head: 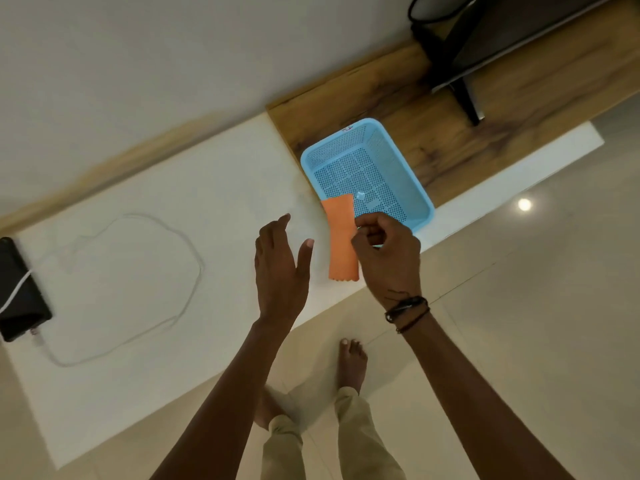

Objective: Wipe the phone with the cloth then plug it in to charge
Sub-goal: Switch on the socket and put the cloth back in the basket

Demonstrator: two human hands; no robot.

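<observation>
An orange cloth (341,237) hangs folded from my right hand (386,252), which pinches its edge just in front of the blue basket. My left hand (280,268) hovers open beside the cloth, fingers spread, holding nothing. The black phone (20,292) lies at the far left edge of the white counter (173,188). A white charging cable (166,306) is plugged into the phone's near end and loops across the counter.
A blue perforated plastic basket (412,164) sits on the wooden section (460,133) of the counter, overhanging the white part. A black stand and dark device (464,57) stand at the back right. My bare feet are on the tiled floor (519,289) below the counter edge.
</observation>
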